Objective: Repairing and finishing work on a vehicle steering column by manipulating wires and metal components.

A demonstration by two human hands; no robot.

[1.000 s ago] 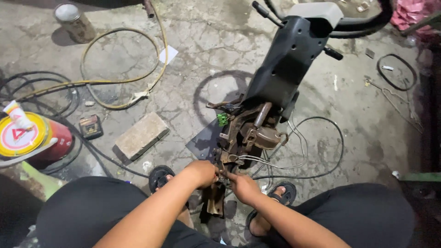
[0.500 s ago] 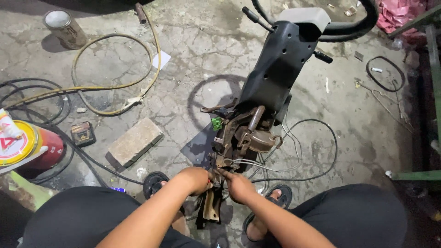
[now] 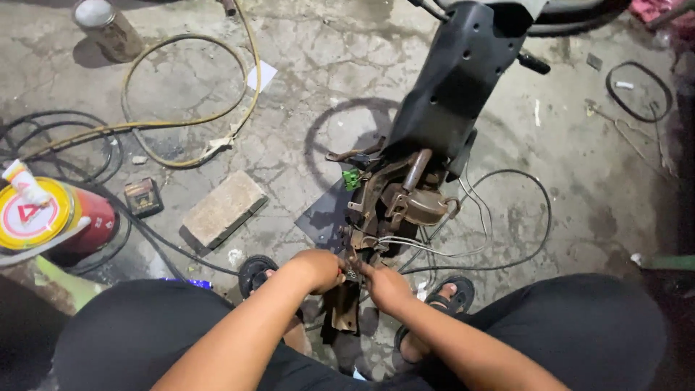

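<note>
A stripped scooter front end lies on the cracked concrete: a black plastic cover (image 3: 455, 80) at the top, a rusty metal frame and bracket (image 3: 405, 199) below it, with a small green connector (image 3: 352, 178) and thin white cables (image 3: 434, 250) trailing off. My left hand (image 3: 316, 270) and my right hand (image 3: 385, 284) meet at the frame's lower end, both closed around a small part of the rusty bracket (image 3: 352, 271). What sits between the fingers is too small to make out. My knees in dark trousers flank the work.
A red can with a yellow lid (image 3: 51, 217) stands at the left, a brick (image 3: 223, 208) and a small dark box (image 3: 143, 196) near it. A yellow hose (image 3: 181, 119) and black cables (image 3: 507, 217) loop over the floor. A tin (image 3: 101, 25) stands far left top.
The view has shifted slightly, so the scene sits a little higher and to the left. Both hands stay at the same spot on the frame's lower end.
</note>
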